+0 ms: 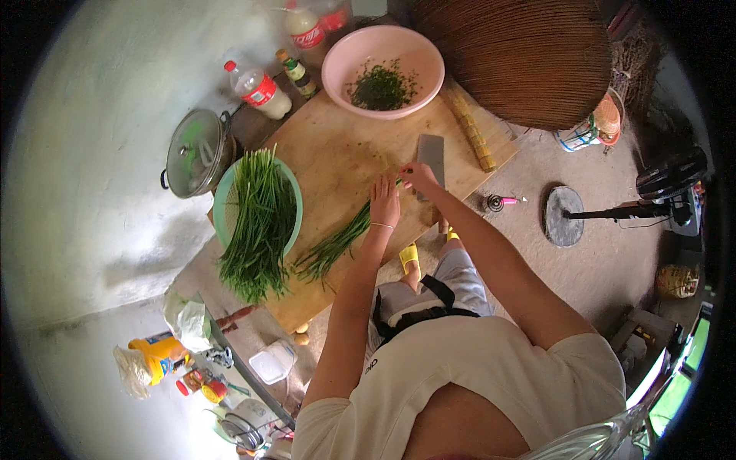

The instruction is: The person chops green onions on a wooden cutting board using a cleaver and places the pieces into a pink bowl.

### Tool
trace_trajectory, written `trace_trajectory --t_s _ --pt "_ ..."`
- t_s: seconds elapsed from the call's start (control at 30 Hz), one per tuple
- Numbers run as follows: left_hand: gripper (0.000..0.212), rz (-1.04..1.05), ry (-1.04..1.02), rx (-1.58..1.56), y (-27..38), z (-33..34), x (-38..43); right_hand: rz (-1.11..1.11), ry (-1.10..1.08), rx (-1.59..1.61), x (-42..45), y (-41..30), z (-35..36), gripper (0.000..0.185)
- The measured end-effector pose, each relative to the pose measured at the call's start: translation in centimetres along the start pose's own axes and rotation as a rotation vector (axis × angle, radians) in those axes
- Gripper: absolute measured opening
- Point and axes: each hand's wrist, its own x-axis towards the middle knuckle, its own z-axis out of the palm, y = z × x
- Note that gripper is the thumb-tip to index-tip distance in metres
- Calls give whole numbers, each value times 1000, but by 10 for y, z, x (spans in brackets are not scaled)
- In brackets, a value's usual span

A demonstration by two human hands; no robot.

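Note:
My left hand (385, 202) lies palm down, fingers stretched, over a bunch of garlic chives (339, 237) on the wooden board (339, 149). At the stalk ends, my right hand (421, 177) pinches the bunch between its fingertips. A cleaver (431, 150) rests flat beside and partly under that hand, its wooden handle (443, 224) pointing towards me. More chives (256, 230) hang over the rim of a green colander (296, 195) on the left. A pink basin (339, 86) at the far edge contains chopped greens (382, 86).
A bamboo rod (474, 135) lies on the board's right side. Beyond the left edge are a lidded pot (195, 152), a plastic bottle (261, 92) and a glass bottle (297, 75). A large woven tray (517, 57) leans behind. A pedestal fan (621, 214) stands right.

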Motion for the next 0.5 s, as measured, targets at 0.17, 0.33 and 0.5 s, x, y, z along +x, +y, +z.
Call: trace_trajectory --t_s 0.17,0.33,0.5 --pt "49 -31 8 112 -7 47 9 -130 112 175 -5 8 -20 36" --pt "45 -85 -3 73 0 42 3 -409 385 -594 -56 80 -69 47" --pt "39 -125 110 -2 -20 49 -5 163 299 -463 -120 82 -19 82"
